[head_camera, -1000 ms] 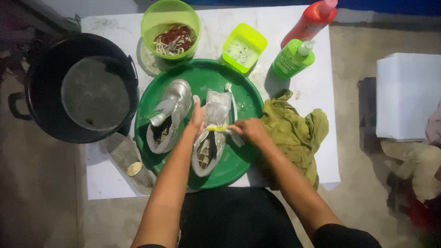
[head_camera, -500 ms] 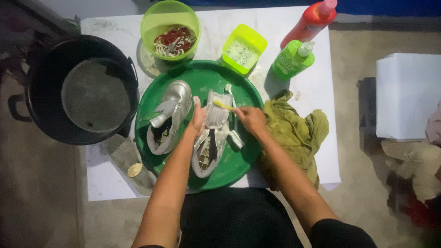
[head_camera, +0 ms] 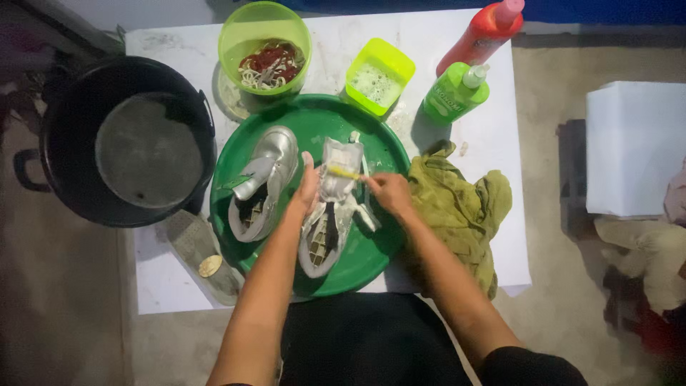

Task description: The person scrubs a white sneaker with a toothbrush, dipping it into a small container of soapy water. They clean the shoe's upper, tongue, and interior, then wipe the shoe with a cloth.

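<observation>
Left hand (head_camera: 307,187) is gripping the soapy shoe (head_camera: 325,214) in the green basin (head_camera: 371,250) at desk centre; right hand (head_camera: 387,191) fingers are pinching a yellow toothbrush (head_camera: 344,172) on its toe, other shoe (head_camera: 263,182) at 9 o'clock.

The left hand (head_camera: 309,187) covered part of the soapy shoe (head_camera: 327,207), and foam blurred its toe. The brush (head_camera: 344,172) head was too small to make out. The red bottle (head_camera: 483,34) ran past the top edge. Both forearms left the bottom edge.
</observation>
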